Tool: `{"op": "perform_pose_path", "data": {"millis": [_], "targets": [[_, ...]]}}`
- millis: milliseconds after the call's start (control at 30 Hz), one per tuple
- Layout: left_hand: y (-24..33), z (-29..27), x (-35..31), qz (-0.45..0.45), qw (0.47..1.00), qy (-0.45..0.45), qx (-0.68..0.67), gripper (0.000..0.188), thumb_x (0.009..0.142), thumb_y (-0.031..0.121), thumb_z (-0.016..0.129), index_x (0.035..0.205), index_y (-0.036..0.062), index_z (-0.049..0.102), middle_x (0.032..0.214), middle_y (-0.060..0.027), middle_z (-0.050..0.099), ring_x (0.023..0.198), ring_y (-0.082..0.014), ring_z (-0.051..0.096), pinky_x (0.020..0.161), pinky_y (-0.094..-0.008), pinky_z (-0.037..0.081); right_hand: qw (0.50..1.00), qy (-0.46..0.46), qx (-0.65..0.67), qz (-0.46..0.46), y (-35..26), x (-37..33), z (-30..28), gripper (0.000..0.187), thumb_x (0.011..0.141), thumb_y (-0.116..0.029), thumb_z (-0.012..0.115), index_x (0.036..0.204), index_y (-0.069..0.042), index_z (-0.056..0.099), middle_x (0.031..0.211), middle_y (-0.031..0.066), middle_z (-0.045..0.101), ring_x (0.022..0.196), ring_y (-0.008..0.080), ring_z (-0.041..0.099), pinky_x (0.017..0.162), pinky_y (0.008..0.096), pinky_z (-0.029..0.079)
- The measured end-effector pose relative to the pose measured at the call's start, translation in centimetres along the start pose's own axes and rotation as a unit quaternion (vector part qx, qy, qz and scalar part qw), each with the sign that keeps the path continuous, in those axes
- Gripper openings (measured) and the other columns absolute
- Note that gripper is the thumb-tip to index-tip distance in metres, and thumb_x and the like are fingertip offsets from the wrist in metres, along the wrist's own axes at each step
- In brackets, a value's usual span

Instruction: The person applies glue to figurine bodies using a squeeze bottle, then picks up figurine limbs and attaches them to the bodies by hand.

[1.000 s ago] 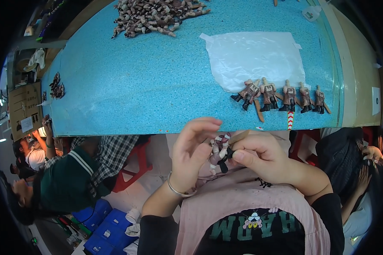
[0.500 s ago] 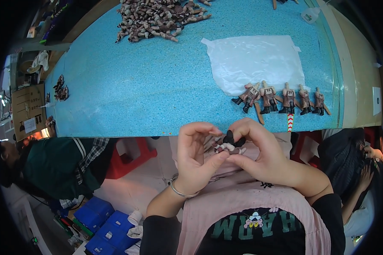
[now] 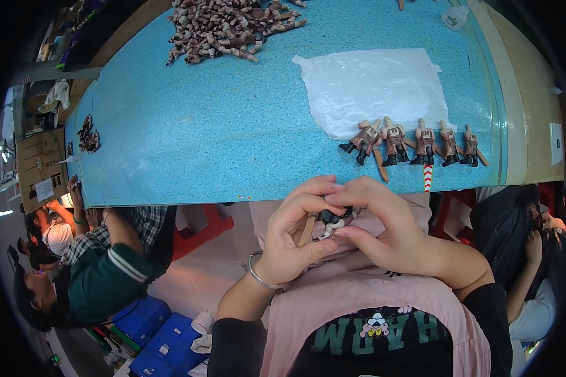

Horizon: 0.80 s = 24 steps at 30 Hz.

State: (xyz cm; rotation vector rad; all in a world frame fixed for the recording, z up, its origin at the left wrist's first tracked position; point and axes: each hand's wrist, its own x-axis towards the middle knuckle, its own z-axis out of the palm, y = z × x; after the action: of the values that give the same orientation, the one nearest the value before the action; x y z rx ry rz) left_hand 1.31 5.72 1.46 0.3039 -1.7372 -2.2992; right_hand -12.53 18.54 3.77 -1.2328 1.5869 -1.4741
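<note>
In front of the table's near edge, my two hands meet around a small toy figure (image 3: 337,225) with cream, brown and black parts. My right hand (image 3: 383,217) grips it between thumb and bent fingers. From the other side my left hand (image 3: 289,229) closes on it, the fingertips of both hands touching above it. A flat brown strip (image 3: 307,230) shows inside the left palm; whether it belongs to the figure I cannot tell. Fingers hide much of the figure. Just beyond, several similar figures (image 3: 425,141) with black boots lie in a row on the blue table.
A white plastic sheet (image 3: 371,81) lies beyond the row on the blue table (image 3: 188,138). Far off is a heap of brown and cream figure parts (image 3: 223,28). A small bottle (image 3: 454,17) stands far right. Co-workers sit left (image 3: 107,270) and right (image 3: 522,245).
The figure has turned in my hands, its black parts now lower and partly covered. My fingertips have come together above it. The co-worker at left has moved, an arm now reaching toward the table.
</note>
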Motion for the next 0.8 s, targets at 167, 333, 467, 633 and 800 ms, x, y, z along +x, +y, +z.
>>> {"op": "perform_pose_path", "data": {"millis": [167,333,467,633,800], "targets": [[-0.2,0.4,0.2,0.000,0.999,0.028,-0.030,0.041,0.076,0.023,0.076,0.106,0.0007,0.058,0.123,-0.0143,0.050,0.128,-0.0302,0.036,0.104,-0.0424,0.031,0.999,0.028,-0.009,-0.026,0.5,0.0,0.2,0.033,0.075,-0.002,0.067,0.106,0.001,0.059,0.096,0.0141,0.058,0.086,0.0295,0.059,0.075,0.0358,0.047],[-0.2,0.1,0.2,0.007,1.000,0.015,-0.017,0.041,0.076,0.022,0.076,0.106,0.0009,0.059,0.122,-0.0139,0.050,0.127,-0.0301,0.037,0.104,-0.0426,0.031,0.999,0.029,-0.006,-0.029,0.0,0.0,0.0,0.035,0.076,-0.002,0.067,0.109,0.001,0.058,0.096,0.0137,0.059,0.086,0.0288,0.059,0.075,0.0356,0.048],[0.6,-0.3,0.3,0.021,0.999,0.034,0.033,0.039,0.075,0.025,0.076,0.103,0.0020,0.061,0.118,-0.0129,0.053,0.124,-0.0305,0.040,0.102,-0.0429,0.033,0.999,-0.004,-0.006,0.032,-1.3,0.7,-0.9,0.036,0.078,-0.002,0.065,0.113,0.000,0.056,0.109,0.0161,0.056,0.102,0.0318,0.056,0.088,0.0381,0.045],[1.9,-2.7,1.0,0.093,0.961,0.125,0.228,0.036,0.074,0.025,0.077,0.098,0.0034,0.063,0.108,-0.0105,0.059,0.117,-0.0323,0.048,0.098,-0.0431,0.037,0.991,-0.039,-0.128,0.026,-2.8,3.1,-4.8,0.030,0.078,-0.001,0.063,0.107,-0.003,0.056,0.119,0.0179,0.052,0.111,0.0352,0.052,0.095,0.0392,0.041],[3.2,-8.0,2.6,0.153,0.860,0.188,0.449,0.032,0.072,0.019,0.076,0.097,0.0050,0.063,0.106,-0.0096,0.060,0.114,-0.0316,0.050,0.097,-0.0432,0.039,0.975,-0.011,-0.220,-0.030,-0.2,10.2,-7.8,0.017,0.081,0.001,0.058,0.098,-0.001,0.059,0.100,0.0134,0.059,0.094,0.0285,0.059,0.078,0.0346,0.047]]}}
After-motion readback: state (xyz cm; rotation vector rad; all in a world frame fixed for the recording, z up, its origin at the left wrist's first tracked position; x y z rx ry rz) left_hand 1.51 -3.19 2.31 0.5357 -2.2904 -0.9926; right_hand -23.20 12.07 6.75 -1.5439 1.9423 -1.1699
